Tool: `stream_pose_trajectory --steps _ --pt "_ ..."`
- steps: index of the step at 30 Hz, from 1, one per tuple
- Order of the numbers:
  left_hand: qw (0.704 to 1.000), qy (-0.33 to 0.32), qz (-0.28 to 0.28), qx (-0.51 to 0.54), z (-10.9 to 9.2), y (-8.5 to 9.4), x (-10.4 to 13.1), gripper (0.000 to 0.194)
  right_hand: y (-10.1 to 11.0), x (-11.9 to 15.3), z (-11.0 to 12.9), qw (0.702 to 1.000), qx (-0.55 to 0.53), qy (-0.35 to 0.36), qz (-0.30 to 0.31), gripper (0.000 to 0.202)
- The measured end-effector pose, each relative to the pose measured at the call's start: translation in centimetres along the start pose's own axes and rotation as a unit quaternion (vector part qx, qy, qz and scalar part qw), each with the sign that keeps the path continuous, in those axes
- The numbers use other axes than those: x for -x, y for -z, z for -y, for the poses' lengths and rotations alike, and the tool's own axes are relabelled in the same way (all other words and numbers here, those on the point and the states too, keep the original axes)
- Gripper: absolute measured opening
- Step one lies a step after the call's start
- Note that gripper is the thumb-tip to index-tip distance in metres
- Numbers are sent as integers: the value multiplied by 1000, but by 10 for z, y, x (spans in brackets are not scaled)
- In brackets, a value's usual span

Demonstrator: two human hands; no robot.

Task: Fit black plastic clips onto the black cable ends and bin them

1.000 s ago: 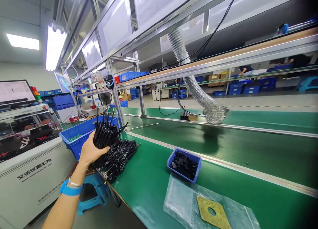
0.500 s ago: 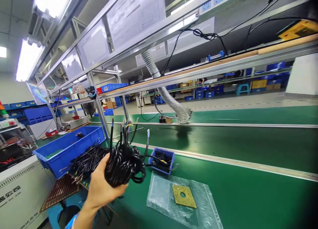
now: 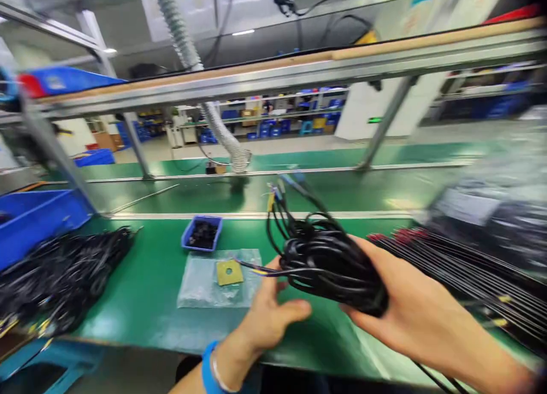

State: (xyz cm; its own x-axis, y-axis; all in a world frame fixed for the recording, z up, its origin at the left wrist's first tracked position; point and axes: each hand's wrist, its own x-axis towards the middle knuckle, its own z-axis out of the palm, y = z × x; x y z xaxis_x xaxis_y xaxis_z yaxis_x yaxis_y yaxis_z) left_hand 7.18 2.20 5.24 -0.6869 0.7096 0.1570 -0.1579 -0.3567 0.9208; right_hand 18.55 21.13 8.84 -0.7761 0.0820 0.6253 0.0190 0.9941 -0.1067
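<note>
A coiled bundle of black cables (image 3: 329,263) is held up over the green bench, with stripped coloured wire ends poking out at its upper left. My right hand (image 3: 410,303) is wrapped around the bundle's right end. Beside the bundle's lower left, my left hand (image 3: 276,317), with a blue wristband, has its thumb stretched out and apart from the fingers. Its fingertips are partly hidden behind cable ends, so whether they touch is unclear. Behind it, a yellow square plate with a hole (image 3: 229,273) lies on a clear plastic bag (image 3: 196,286).
A small blue bin (image 3: 184,241) holds black parts. Loose black cables (image 3: 81,274) are heaped at left, near a larger blue bin (image 3: 47,212). On the right lie long black cables with red ends (image 3: 461,269) and plastic-wrapped goods (image 3: 482,206). A shelf beam (image 3: 273,81) crosses overhead.
The cable bundle has passed from my left hand to my right hand. My left hand is now free beside it. The view has swung right, bringing the right-hand cables into sight.
</note>
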Motion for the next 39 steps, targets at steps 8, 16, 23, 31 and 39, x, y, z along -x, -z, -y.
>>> stream_pose_trajectory --steps 8,16,23,31,39 --pt "916 253 -200 238 25 28 9 48 -45 17 -36 958 35 -20 285 84" --pt "930 237 -186 210 23 36 14 55 -31 14 -20 965 20 -19 262 82" --pt "948 222 -164 160 29 48 10 46 -63 -13 48 995 -20 37 90 17" --pt "944 206 -185 180 21 32 -7 35 -97 -40 31 984 -9 -178 -20 21" --pt "958 164 -230 54 30 43 -2 46 -99 -41 40 988 -33 -140 -53 34"
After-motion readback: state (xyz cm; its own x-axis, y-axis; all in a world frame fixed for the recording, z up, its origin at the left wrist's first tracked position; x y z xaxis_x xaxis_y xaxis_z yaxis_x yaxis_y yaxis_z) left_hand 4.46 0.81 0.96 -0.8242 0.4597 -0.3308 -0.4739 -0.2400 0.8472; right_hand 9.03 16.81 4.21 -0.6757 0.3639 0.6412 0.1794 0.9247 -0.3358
